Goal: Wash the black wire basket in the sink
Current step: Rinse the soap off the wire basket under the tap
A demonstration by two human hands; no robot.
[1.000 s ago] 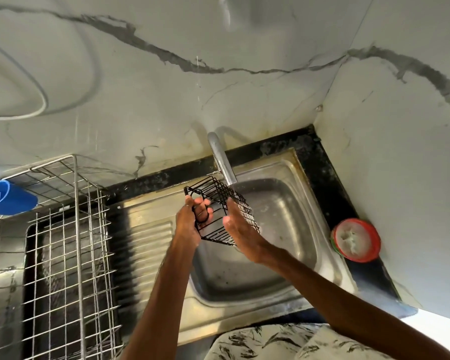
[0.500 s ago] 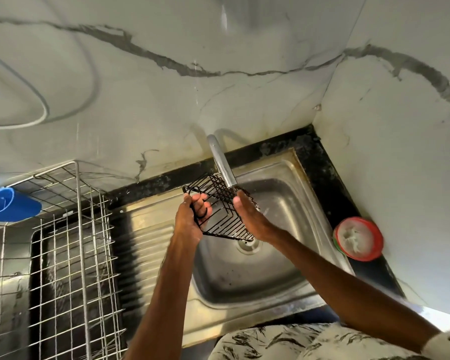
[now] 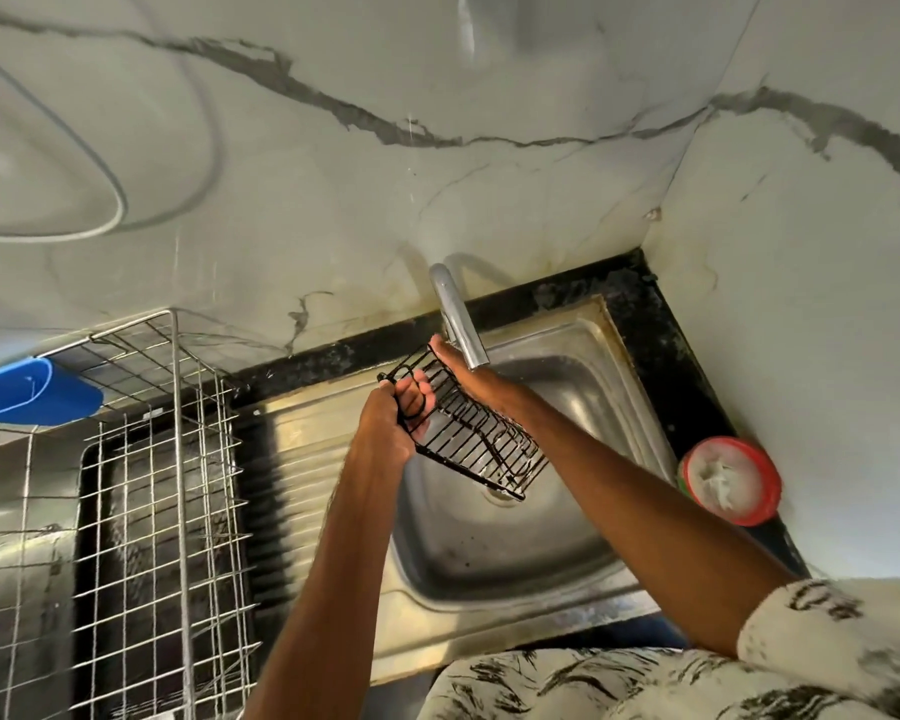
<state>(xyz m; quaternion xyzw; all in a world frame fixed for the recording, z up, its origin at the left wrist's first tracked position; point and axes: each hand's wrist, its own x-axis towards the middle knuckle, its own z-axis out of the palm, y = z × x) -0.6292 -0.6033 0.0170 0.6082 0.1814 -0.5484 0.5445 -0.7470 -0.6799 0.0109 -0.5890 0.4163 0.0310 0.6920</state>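
Left hand (image 3: 393,423) clenched round the upper end of the black wire basket (image 3: 481,449), forearm reaching up from below. Right hand (image 3: 463,374) flat, fingers straight along the basket's far side, just under the faucet (image 3: 458,319). Basket tilted, held between both hands above the sink (image 3: 489,553) bowl.

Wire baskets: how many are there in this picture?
2. A small black wire basket is held in the left hand over the sink. A large silver wire basket stands left of the sink, cut off by the frame edge, so more may be hidden.
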